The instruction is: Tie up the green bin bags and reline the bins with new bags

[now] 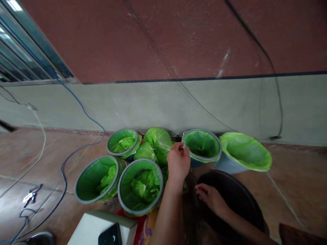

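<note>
My left hand (179, 160) is stretched forward beside the left rim of a blue bin (196, 163) with a green liner bag (201, 139) inside. Its fingers are curled into a pinch; whatever they hold, if anything, is hidden. Nearer me, my right hand (211, 199) hangs over the left side of a large dark tub (237, 194), fingers loosely bent and a little apart, with nothing visible in them. To the right of the blue bin, a pale bin (227, 165) has a green bag (246, 149) spread over its whole rim.
Left of my arm stand more lined bins with grey rims (120, 183) and green bundles (158, 139). A phone (110, 234) lies on a white box (88, 228). A blue cable (63, 170) and keys (31, 196) lie on the tiles. A wall (143, 105) runs behind.
</note>
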`<state>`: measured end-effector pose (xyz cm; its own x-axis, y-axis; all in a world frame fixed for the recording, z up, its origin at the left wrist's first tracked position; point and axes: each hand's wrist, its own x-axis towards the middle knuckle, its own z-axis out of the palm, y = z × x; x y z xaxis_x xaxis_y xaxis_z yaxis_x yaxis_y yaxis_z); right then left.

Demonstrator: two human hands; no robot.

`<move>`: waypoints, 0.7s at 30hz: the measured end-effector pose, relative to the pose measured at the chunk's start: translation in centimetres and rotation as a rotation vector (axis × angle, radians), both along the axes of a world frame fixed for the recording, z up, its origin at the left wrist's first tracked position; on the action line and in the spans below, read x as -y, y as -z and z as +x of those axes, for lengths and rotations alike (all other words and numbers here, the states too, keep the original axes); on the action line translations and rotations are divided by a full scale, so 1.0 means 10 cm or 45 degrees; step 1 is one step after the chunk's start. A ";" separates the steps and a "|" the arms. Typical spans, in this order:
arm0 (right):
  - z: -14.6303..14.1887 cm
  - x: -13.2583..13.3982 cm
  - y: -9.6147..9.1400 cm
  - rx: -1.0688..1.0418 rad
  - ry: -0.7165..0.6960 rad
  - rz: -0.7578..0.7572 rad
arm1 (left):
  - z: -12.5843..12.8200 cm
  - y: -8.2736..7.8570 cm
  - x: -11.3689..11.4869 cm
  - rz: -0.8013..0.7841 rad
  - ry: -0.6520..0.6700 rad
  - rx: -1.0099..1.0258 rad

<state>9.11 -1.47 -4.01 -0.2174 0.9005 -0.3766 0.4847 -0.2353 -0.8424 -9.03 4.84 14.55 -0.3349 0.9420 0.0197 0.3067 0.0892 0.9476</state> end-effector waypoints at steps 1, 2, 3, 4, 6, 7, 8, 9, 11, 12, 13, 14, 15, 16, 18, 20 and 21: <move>0.09 -0.02 -0.01 0.014 0.026 0.019 | -0.01 0.00 0.00 0.011 -0.006 0.020; 0.16 -0.03 -0.02 0.026 0.043 0.043 | -0.01 0.00 0.00 0.021 -0.017 0.038; 0.20 -0.05 -0.03 0.035 0.053 0.067 | -0.02 0.01 0.00 0.032 -0.033 0.052; 0.23 -0.05 -0.05 0.046 0.055 0.089 | -0.03 0.02 0.00 0.044 -0.058 0.063; 0.25 -0.01 -0.07 0.067 0.032 0.128 | -0.08 0.03 0.01 0.072 -0.127 0.084; 0.25 0.03 -0.08 0.076 0.010 0.143 | -0.12 0.03 0.02 0.093 -0.157 0.096; 0.24 0.09 -0.09 0.081 -0.019 0.155 | -0.16 0.02 0.04 0.118 -0.184 0.113; 0.22 0.15 -0.09 0.087 -0.052 0.167 | -0.22 0.01 0.07 0.146 -0.208 0.137; 0.17 0.27 -0.12 0.108 -0.126 0.193 | -0.35 0.00 0.13 0.213 -0.257 0.212; 0.12 0.32 -0.14 0.123 -0.166 0.215 | -0.41 0.00 0.17 0.249 -0.284 0.265; 0.07 0.36 -0.17 0.139 -0.211 0.249 | -0.47 0.00 0.20 0.282 -0.320 0.326; -0.01 0.37 -0.20 0.162 -0.257 0.293 | -0.51 0.02 0.23 0.306 -0.364 0.386; -0.10 0.36 -0.23 0.189 -0.309 0.346 | -0.54 0.04 0.26 0.319 -0.415 0.441; -0.21 0.33 -0.25 0.217 -0.372 0.396 | -0.54 0.06 0.27 0.322 -0.468 0.486; -0.45 0.22 -0.27 0.302 -0.513 0.464 | -0.49 0.12 0.30 0.304 -0.516 0.547; -0.70 0.07 -0.23 0.416 -0.634 0.462 | -0.39 0.16 0.32 0.283 -0.472 0.583; -0.82 0.00 -0.18 0.463 -0.677 0.450 | -0.34 0.16 0.33 0.275 -0.436 0.591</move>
<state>0.92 -1.44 -2.21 -0.5752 0.7894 -0.2144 0.7209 0.3654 -0.5889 -12.42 1.57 12.92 -0.6372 0.7704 -0.0223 -0.1543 -0.0992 0.9830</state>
